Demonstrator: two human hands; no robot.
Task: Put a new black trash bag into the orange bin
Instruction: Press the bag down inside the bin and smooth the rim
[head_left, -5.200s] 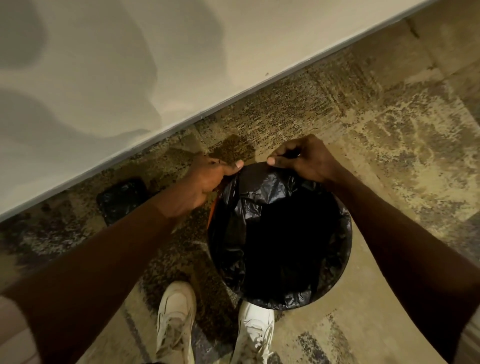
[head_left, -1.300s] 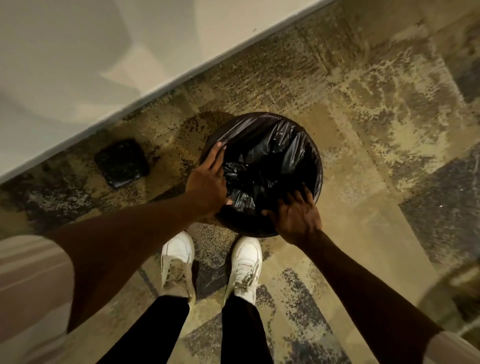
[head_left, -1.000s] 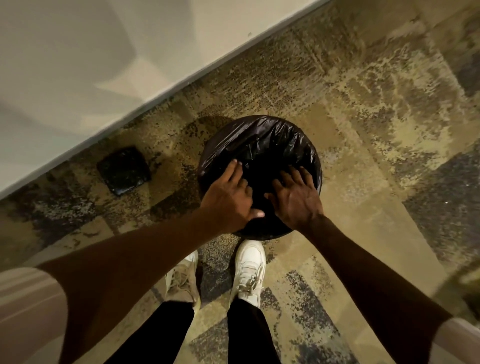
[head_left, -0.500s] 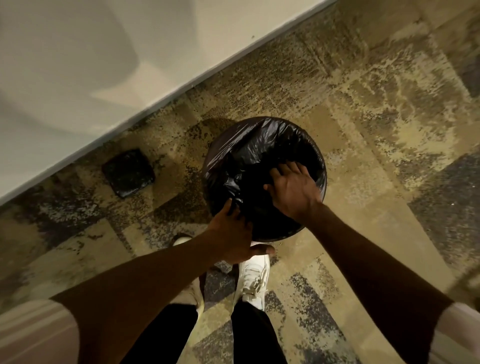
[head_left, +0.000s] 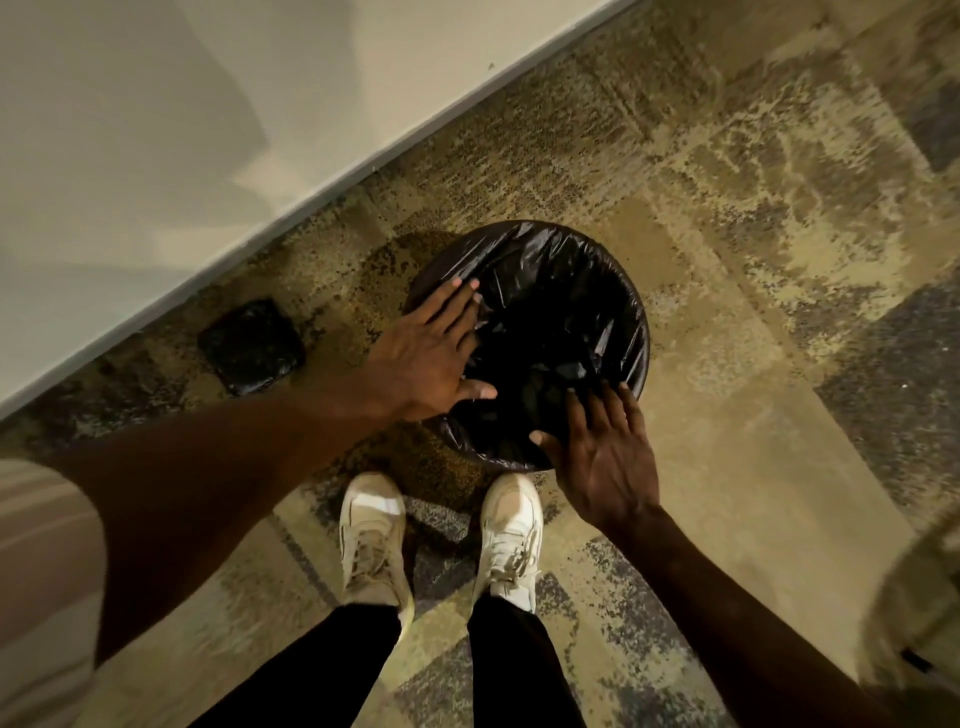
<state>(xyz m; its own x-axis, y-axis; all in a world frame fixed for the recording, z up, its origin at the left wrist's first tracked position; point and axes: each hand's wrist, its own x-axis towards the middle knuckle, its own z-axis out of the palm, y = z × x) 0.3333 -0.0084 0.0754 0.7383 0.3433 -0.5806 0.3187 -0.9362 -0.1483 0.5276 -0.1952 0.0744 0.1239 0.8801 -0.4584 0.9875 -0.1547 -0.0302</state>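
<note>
A round bin stands on the floor just ahead of my feet, fully wrapped by a shiny black trash bag (head_left: 561, 291) that lines its inside and folds over its rim; none of the bin's orange shows. My left hand (head_left: 428, 348) lies flat on the left rim, fingers spread, palm down on the bag. My right hand (head_left: 605, 457) rests with spread fingers on the near right rim, fingertips over the bag's edge. Neither hand grips anything.
A pale wall with a baseboard (head_left: 363, 166) runs diagonally behind the bin. A folded black packet (head_left: 252, 348) lies on the mottled carpet to the left of the bin. My white shoes (head_left: 374, 535) stand right before the bin.
My left hand has moved from the near rim up onto the left rim. My right hand has come out of the bin's middle to the near right rim.
</note>
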